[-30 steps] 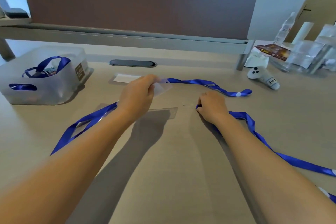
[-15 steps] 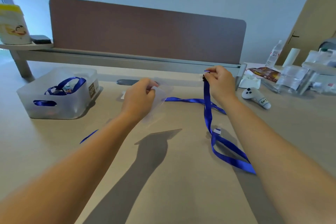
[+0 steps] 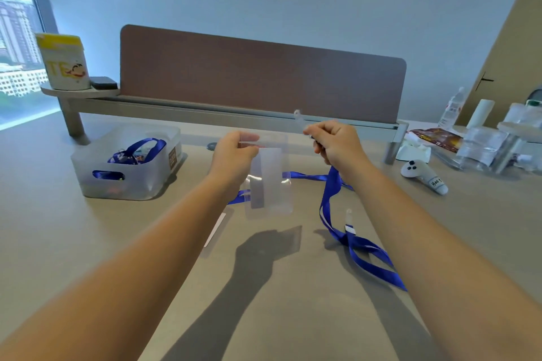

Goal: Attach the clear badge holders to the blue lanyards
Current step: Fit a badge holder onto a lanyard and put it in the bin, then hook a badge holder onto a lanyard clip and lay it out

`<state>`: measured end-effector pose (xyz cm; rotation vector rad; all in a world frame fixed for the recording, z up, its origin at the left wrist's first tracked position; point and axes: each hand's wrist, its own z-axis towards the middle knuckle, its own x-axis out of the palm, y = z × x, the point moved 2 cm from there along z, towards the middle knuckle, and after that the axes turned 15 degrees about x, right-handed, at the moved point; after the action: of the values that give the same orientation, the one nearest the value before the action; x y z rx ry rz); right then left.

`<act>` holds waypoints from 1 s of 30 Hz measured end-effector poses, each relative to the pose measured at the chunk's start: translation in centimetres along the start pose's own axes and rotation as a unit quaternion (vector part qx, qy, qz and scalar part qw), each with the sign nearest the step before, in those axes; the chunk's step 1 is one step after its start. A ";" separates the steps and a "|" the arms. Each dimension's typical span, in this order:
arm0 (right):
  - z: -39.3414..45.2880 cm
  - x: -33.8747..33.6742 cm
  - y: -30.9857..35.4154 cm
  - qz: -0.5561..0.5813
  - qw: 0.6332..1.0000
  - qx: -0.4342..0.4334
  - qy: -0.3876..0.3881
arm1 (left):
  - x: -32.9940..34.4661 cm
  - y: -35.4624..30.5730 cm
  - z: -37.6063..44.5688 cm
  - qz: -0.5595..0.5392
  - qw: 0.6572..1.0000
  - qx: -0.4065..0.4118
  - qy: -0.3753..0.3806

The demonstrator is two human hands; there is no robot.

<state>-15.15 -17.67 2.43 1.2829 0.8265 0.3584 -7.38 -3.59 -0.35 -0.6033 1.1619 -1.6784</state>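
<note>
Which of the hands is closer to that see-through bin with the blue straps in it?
Left. The left hand is just right of the bin, holding the badge holder. The right hand is farther right, beyond it.

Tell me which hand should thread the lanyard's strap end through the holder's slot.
Probably the right hand: it grips the blue lanyard with its clear strap end poking up, beside the clear badge holder that the left hand holds steady.

A royal-blue lanyard (image 3: 331, 196) is showing against the beige desk (image 3: 88, 243), a clear badge holder (image 3: 268, 184) is carrying a white strip, and a brown divider panel (image 3: 261, 79) is standing behind.
</note>
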 end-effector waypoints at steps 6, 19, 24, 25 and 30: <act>-1.4 1.9 -0.5 -0.038 0.998 0.032 0.037 | -0.3 0.6 -0.5 -0.087 0.994 -0.058 -0.025; -1.7 3.9 -0.2 -0.005 0.992 0.081 0.093 | -0.5 0.7 -0.9 0.023 0.999 0.035 -0.008; -1.7 4.3 -0.2 0.019 0.992 0.066 0.108 | -0.3 0.4 -1.2 0.073 0.992 0.098 -0.007; -1.7 4.3 -0.3 0.031 0.990 0.063 0.118 | -0.4 0.4 -1.1 0.061 0.994 0.091 -0.003; -2.1 4.6 -0.2 0.081 0.982 0.069 0.157 | -0.6 0.5 -1.1 0.096 0.987 0.131 0.014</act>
<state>-13.63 -13.27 0.53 1.4495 1.0291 0.6541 -7.76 -2.62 -1.18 -0.2935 0.9642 -1.6416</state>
